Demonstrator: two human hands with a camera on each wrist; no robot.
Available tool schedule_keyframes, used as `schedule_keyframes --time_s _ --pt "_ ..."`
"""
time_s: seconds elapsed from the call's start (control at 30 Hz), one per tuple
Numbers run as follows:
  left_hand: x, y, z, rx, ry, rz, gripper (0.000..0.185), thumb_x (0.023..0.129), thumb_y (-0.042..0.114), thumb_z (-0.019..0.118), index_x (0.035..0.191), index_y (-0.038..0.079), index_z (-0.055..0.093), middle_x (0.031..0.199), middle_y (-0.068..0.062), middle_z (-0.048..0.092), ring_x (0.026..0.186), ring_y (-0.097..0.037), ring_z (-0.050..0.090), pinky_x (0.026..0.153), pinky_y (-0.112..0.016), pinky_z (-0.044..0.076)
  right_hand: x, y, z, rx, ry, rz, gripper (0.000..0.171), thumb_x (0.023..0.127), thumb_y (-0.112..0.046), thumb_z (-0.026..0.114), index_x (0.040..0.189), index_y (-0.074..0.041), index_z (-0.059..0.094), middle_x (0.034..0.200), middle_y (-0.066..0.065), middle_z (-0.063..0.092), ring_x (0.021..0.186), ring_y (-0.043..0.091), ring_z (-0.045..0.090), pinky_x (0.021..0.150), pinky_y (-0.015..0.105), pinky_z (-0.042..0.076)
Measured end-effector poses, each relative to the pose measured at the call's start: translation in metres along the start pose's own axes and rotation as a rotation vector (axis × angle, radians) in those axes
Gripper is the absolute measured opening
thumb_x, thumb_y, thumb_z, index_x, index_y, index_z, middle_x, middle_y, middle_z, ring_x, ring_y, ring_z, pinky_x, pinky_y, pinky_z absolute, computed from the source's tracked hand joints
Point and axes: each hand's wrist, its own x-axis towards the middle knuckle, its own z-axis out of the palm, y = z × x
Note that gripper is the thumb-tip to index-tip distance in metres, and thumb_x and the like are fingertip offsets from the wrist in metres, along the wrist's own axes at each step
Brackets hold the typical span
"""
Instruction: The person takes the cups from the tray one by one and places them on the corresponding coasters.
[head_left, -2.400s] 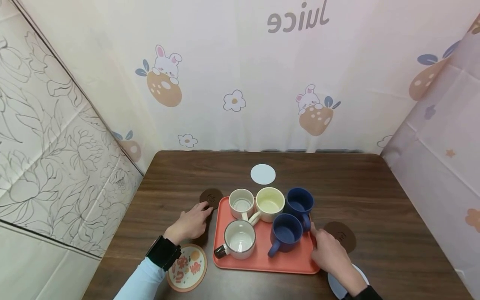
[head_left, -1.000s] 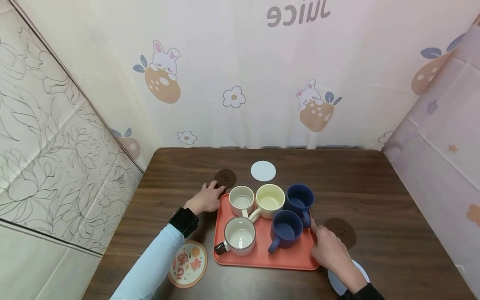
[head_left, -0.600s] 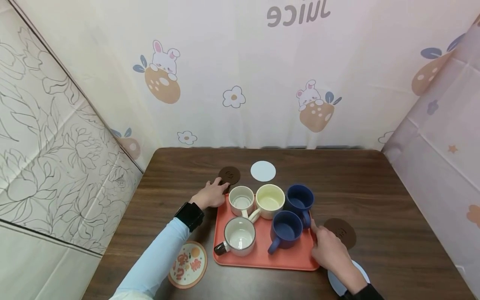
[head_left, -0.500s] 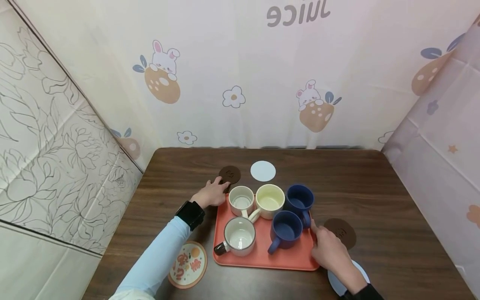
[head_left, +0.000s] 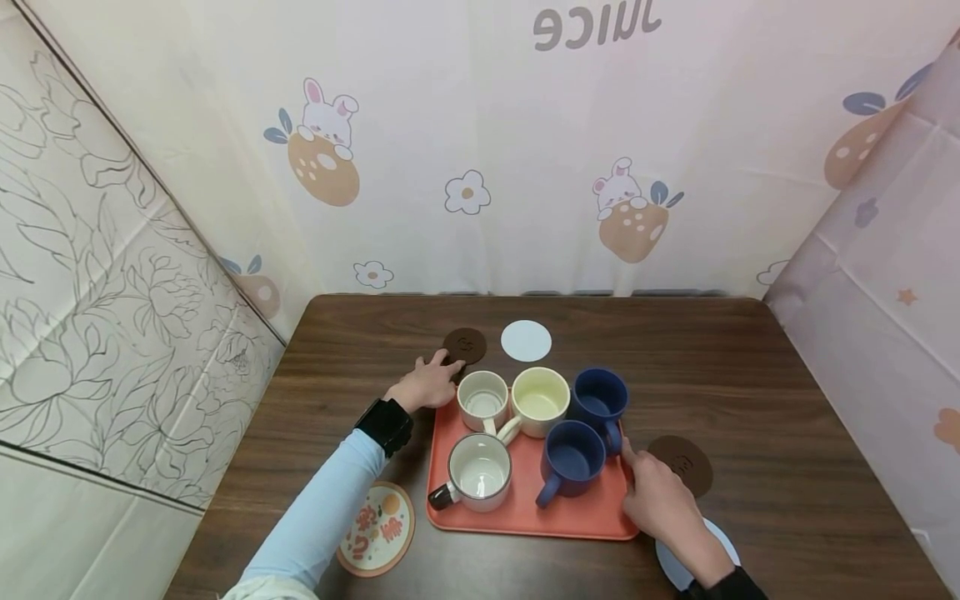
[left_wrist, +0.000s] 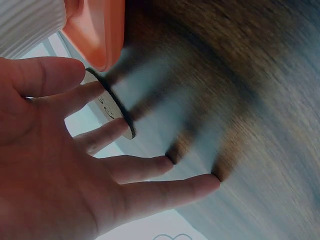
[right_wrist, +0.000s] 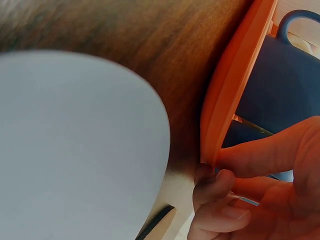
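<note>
Left hand (head_left: 429, 385): fingers (left_wrist: 150, 167) being held straight and spread; brown coaster (head_left: 464, 344) being touched at its near edge by the fingertips, nothing gripped.
Right hand (head_left: 658, 502): tray (head_left: 525, 521) rim being pinched at the right edge, thumb on top, fingers curled under.
Brown coaster: lying flat on the table (head_left: 787, 417), just beyond the tray's far-left corner, near the white coaster (head_left: 526, 341).
Tray: resting on the table, carrying five mugs; cream mug (head_left: 539, 403) and small white mug (head_left: 483, 393) at the back, blue mugs (head_left: 573, 460) on the right, a larger white mug (head_left: 480, 472) at the front.
Other coasters: second brown one (head_left: 684, 461) right of the tray, pale blue one (head_left: 675, 568) partly under the right wrist, printed one (head_left: 378, 527) near left.
Progress: judged early; coasters being set out around the tray, all mugs still on the tray, none on a coaster yet.
</note>
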Motion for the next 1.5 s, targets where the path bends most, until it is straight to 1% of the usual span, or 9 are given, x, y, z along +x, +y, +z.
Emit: schedule_keyframes --time_s 0.07,0.23,0.47,0.73,0.9,1.0,1.13,1.3,1.5 --pt "-0.001 0.001 0.0 -0.011 -0.001 -0.017 0.055 0.107 0.018 0.045 0.162 0.016 0.042 0.169 -0.019 0.023 0.147 -0.06 0.026 0.108 -0.073 0.035 0.0 0.0 0.0 0.0 -0.003 0.002 0.073 0.081 0.005 0.068 0.15 0.014 0.045 0.103 0.019 0.066 0.075 0.026 0.052 0.061 0.041 0.042" --pt "-0.002 0.001 0.0 -0.025 0.002 -0.031 0.055 0.108 0.019 0.044 0.163 0.017 0.042 0.17 -0.018 0.023 0.146 -0.061 0.027 0.104 -0.075 0.038 0.0 -0.001 -0.001 0.001 -0.007 0.009 0.073 0.081 0.005 0.068 0.15 0.014 0.045 0.105 0.02 0.066 0.074 0.026 0.053 0.061 0.041 0.042" --pt "-0.003 0.0 0.001 -0.013 0.014 -0.019 0.054 0.108 0.019 0.045 0.162 0.017 0.043 0.169 -0.02 0.025 0.146 -0.058 0.029 0.109 -0.069 0.037 0.0 -0.001 0.0 -0.008 0.0 0.006 0.073 0.081 0.005 0.068 0.15 0.014 0.045 0.104 0.02 0.066 0.074 0.026 0.053 0.061 0.041 0.043" --pt "-0.003 -0.001 0.002 -0.02 0.015 -0.013 0.054 0.108 0.018 0.044 0.162 0.016 0.044 0.168 -0.02 0.025 0.146 -0.058 0.028 0.11 -0.07 0.035 0.0 -0.001 -0.001 0.003 -0.012 0.012 0.072 0.082 0.005 0.068 0.15 0.014 0.045 0.104 0.02 0.066 0.075 0.027 0.053 0.062 0.042 0.043" --pt "-0.002 -0.001 0.002 0.012 0.029 0.023 0.054 0.108 0.017 0.046 0.162 0.013 0.043 0.167 -0.023 0.026 0.151 -0.047 0.027 0.117 -0.066 0.028 0.0 -0.002 -0.002 0.007 -0.015 0.012 0.072 0.082 0.006 0.068 0.15 0.014 0.046 0.104 0.02 0.066 0.076 0.027 0.053 0.062 0.041 0.043" --pt "-0.003 -0.001 0.001 -0.019 0.042 0.022 0.055 0.108 0.016 0.047 0.162 0.013 0.042 0.167 -0.024 0.024 0.149 -0.05 0.029 0.115 -0.067 0.032 0.0 -0.002 -0.002 0.014 -0.018 0.019 0.071 0.082 0.006 0.069 0.149 0.014 0.046 0.103 0.019 0.065 0.075 0.027 0.053 0.062 0.04 0.043" --pt "-0.007 -0.002 0.0 -0.098 0.054 -0.011 0.058 0.109 0.019 0.047 0.165 0.013 0.034 0.167 -0.023 0.02 0.143 -0.059 0.034 0.109 -0.067 0.04 0.0 -0.002 -0.003 0.025 -0.029 0.037 0.072 0.082 0.006 0.069 0.15 0.013 0.046 0.103 0.018 0.065 0.074 0.027 0.053 0.06 0.039 0.043" --pt "-0.014 -0.009 0.005 -0.169 0.095 -0.004 0.062 0.109 0.02 0.048 0.166 0.005 0.026 0.164 -0.024 0.022 0.142 -0.049 0.039 0.11 -0.059 0.041 -0.001 -0.001 -0.003 0.016 -0.015 0.022 0.072 0.081 0.006 0.068 0.149 0.013 0.047 0.104 0.02 0.067 0.074 0.026 0.053 0.061 0.04 0.042" --pt "-0.033 -0.02 0.019 -0.237 0.17 0.018 0.061 0.108 0.018 0.049 0.162 -0.002 0.03 0.16 -0.027 0.027 0.13 -0.04 0.053 0.106 -0.055 0.047 -0.002 0.001 -0.001 -0.001 -0.005 0.019 0.07 0.084 0.003 0.068 0.15 0.013 0.046 0.11 0.023 0.068 0.077 0.026 0.054 0.063 0.042 0.043"
